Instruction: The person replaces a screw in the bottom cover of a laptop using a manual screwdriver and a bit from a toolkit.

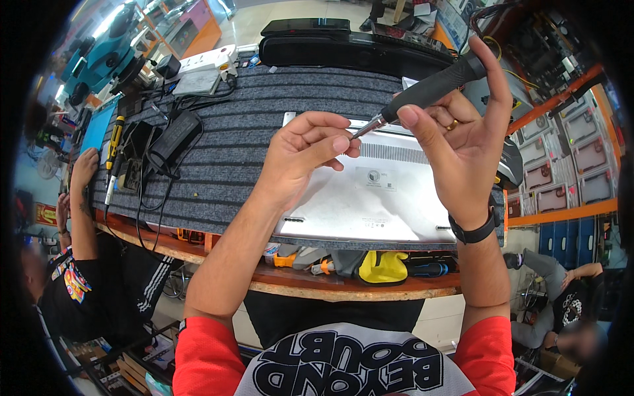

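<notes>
A silver laptop (343, 210) lies upside down on the striped grey mat (231, 145), its underside with vent slots and a label facing up. Above its far right part, my right hand (462, 155) holds a black screwdriver (432, 89) slantwise, the forefinger pressing on the butt end and the thumb against the grip. My left hand (297, 155) pinches the screwdriver's metal tip between thumb and forefinger. Whether a screw or loose bit sits between those fingers is hidden.
At the left lie a black power adapter (178, 138) with cables and a yellow-black screwdriver (115, 142). A white power strip (208, 61) and a long black bar (356, 53) stand at the back. A person's arm (82, 191) rests at the left edge; a shelf below holds a yellow pouch (384, 267).
</notes>
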The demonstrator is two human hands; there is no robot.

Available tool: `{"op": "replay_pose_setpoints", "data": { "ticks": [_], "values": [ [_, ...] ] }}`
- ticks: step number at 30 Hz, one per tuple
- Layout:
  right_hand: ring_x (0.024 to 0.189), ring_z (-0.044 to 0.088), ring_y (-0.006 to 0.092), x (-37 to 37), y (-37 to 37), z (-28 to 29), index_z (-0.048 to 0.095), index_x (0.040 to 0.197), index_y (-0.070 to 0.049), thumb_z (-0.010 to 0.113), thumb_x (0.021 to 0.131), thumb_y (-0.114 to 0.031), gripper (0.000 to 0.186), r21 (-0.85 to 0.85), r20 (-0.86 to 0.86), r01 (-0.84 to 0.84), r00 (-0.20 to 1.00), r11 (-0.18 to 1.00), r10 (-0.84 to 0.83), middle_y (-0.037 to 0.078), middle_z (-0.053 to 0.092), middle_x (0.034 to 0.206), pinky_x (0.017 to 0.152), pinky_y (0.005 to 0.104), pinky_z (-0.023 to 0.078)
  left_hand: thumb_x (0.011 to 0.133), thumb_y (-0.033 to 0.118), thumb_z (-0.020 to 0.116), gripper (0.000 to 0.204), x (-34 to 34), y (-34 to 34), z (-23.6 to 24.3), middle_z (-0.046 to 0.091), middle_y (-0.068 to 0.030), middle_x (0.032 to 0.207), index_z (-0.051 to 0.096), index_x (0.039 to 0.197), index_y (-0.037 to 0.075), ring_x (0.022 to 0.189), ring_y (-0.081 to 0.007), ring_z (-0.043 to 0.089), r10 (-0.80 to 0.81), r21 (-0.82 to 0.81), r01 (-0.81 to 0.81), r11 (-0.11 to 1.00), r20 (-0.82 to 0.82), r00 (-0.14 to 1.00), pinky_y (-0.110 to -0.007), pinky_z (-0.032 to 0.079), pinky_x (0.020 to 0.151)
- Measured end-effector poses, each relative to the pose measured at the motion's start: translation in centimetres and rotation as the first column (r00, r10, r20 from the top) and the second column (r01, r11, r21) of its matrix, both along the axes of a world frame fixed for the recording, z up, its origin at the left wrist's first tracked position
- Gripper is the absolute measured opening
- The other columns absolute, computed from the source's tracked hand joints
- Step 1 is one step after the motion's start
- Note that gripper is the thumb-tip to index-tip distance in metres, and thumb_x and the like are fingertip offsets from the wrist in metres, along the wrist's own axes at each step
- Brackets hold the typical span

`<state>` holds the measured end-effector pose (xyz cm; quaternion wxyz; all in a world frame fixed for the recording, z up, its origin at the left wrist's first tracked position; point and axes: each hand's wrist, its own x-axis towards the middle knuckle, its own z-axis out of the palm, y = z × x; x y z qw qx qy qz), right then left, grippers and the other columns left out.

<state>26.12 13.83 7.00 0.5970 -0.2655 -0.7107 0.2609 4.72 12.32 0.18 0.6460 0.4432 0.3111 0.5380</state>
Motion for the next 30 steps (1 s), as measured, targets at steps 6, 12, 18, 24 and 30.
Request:
{"op": "replay_pose_setpoints", "data": {
  "ticks": [6,12,18,24,30],
  "values": [
    [0.100,0.072,0.0211,1.9,2.4,-0.9,0.021,0.157,-0.004,0.073,0.092,0.001,0.084,-0.014,0.033,-0.024,0.999,1.000,0.024,0.019,0.071,0.105,0.091,0.0303,0.058,0.094,0.015,0.073,0.035,-0.4,0.9,0.2,0.072,-0.0121,0.117,0.065,0.127,0.003,0.112,-0.0229,0.068,0.116,-0.011,-0.119,0.993,-0.158,0.981,-0.036,0.054,0.096],
    [0.091,0.073,0.0187,3.7,5.5,-3.2,0.036,0.156,-0.015,0.075,0.091,-0.006,0.075,-0.037,0.291,0.115,0.952,0.993,-0.099,0.014,0.071,0.099,0.082,0.0306,0.059,0.090,0.035,0.076,0.053,0.7,-0.2,-1.6,0.055,-0.0132,0.149,0.066,0.135,0.008,0.143,-0.0293,0.046,0.302,0.453,0.300,0.839,-0.848,0.435,-0.048,0.032,0.121],
    [0.089,0.073,0.0213,4.0,5.6,-3.8,0.038,0.155,-0.017,0.075,0.090,-0.007,0.075,-0.086,0.359,0.173,0.924,0.981,-0.132,0.015,0.071,0.099,0.082,0.0325,0.060,0.091,0.046,0.071,0.059,0.9,-0.2,-2.5,0.046,-0.0133,0.157,0.064,0.138,0.010,0.151,-0.0309,0.034,0.329,0.419,0.422,0.804,-0.904,0.272,-0.051,0.023,0.125],
    [0.089,0.073,0.0219,4.2,5.9,-4.4,0.038,0.155,-0.019,0.075,0.090,-0.006,0.076,-0.094,0.379,0.186,0.915,0.978,-0.138,0.015,0.071,0.100,0.081,0.0326,0.059,0.091,0.047,0.071,0.061,0.8,-0.3,-2.4,0.047,-0.0124,0.157,0.064,0.138,0.009,0.151,-0.0300,0.034,0.326,0.414,0.420,0.807,-0.907,0.267,-0.051,0.023,0.125],
    [0.088,0.073,0.0218,4.0,5.7,-4.2,0.037,0.155,-0.019,0.073,0.091,-0.005,0.075,-0.113,0.380,0.181,0.916,0.977,-0.126,0.016,0.072,0.101,0.080,0.0325,0.059,0.091,0.046,0.072,0.061,0.9,-0.3,-2.2,0.047,-0.0120,0.157,0.064,0.138,0.009,0.151,-0.0297,0.034,0.318,0.407,0.418,0.812,-0.910,0.267,-0.051,0.023,0.125]
  ]
}}
